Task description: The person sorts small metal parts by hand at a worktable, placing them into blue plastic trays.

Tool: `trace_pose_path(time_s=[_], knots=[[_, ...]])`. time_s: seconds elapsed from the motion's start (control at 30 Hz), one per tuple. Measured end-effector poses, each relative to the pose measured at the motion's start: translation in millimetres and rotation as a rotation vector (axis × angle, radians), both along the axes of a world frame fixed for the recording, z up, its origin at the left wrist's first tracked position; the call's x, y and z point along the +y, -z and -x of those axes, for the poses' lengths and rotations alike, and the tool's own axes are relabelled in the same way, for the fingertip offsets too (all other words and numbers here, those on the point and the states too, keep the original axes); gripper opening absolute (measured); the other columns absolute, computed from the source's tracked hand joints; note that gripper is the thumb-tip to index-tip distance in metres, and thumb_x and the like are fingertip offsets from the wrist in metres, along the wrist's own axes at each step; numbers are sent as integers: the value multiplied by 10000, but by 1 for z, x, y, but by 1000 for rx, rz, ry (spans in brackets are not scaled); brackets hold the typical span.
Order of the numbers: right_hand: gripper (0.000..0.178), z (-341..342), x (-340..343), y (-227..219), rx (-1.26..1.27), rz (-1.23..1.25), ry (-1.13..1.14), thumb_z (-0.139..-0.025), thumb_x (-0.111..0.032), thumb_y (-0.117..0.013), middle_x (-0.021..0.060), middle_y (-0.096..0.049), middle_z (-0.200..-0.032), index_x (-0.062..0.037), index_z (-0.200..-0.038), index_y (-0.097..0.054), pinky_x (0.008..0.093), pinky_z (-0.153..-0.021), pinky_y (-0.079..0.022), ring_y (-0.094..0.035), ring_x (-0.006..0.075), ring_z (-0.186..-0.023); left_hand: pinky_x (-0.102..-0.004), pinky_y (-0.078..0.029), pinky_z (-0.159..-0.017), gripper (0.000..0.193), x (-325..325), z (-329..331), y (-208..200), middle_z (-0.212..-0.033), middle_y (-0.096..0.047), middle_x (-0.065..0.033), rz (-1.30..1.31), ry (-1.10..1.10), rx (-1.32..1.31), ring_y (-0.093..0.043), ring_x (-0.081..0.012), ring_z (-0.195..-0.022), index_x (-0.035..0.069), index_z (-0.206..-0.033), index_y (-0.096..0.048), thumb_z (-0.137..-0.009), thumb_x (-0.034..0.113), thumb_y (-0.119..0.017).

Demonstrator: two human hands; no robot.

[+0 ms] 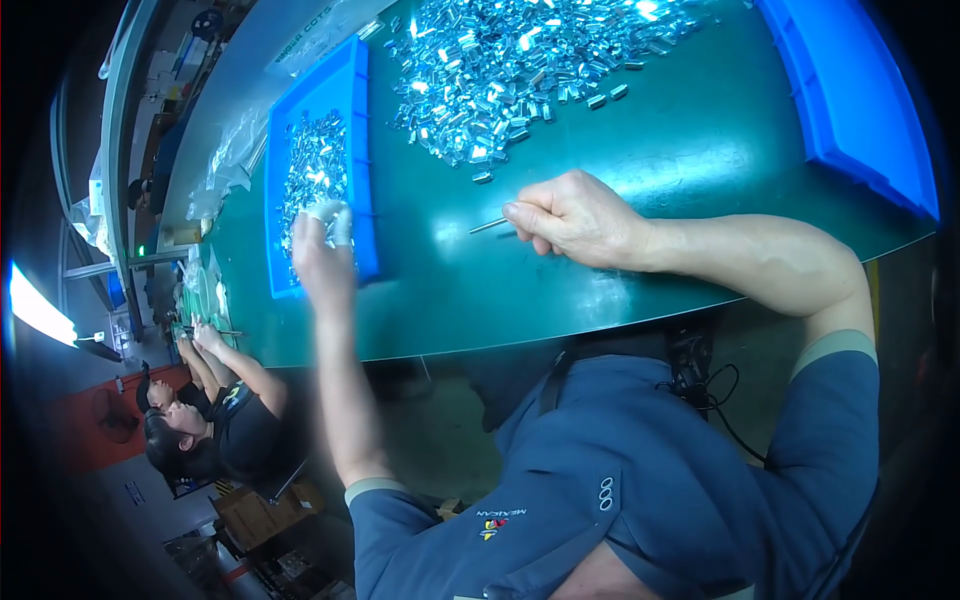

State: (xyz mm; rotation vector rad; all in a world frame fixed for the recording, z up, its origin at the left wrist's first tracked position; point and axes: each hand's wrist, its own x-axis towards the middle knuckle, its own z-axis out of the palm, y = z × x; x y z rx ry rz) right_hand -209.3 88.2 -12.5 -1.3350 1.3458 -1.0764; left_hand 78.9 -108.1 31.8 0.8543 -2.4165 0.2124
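My right hand (pixel 580 222) is closed around a thin metal rod (pixel 488 227), whose bare end points left over the green tabletop. My left hand (pixel 325 255) is at the near end of a blue tray (pixel 361 130), over the small shiny metal pieces (pixel 318 165) inside it. White covers are on some of its fingertips. Motion blurs this hand, so whether it holds a piece cannot be made out. Beyond both hands, a wide heap of small shiny metal pieces (pixel 500 75) is spread on the table.
Another blue tray (pixel 850 95) stands at the far right. Clear plastic bags (pixel 230 160) lie left of the first tray. The green table (pixel 690 190) has its near edge just in front of my body. Two people (pixel 235 430) work farther along on the left.
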Motion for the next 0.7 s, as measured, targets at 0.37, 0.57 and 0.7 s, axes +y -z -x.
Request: trace_pose_path(time_s=[0.37,0.57,0.7], knots=[[405,0,1,6,30,69,10,-1086,-312,-554,29,-667,-651,-42,-814,-687,300,-566,-500,-615,103,-587,-435,-548,-780,338,61,121,29,-998,-672,-110,-266,193,-81,-673,-322,-932,89,-1128,-735,-830,192,-859],[388,0,1,5,-13,49,49,-1092,-311,-560,33,-674,-679,-29,-864,-698,288,-558,-489,-608,98,-593,-415,-555,-753,216,49,103,44,-948,-677,-108,-370,258,95,-684,-314,-880,55,-1024,-743,-830,72,-837],[366,0,-1,3,-113,37,100,-1091,-300,-569,37,-682,-706,-20,-897,-700,280,-561,-487,-615,96,-611,-391,-554,-758,226,62,81,39,-965,-696,-130,-408,309,212,-688,-305,-895,33,-1030,-728,-828,9,-826]])
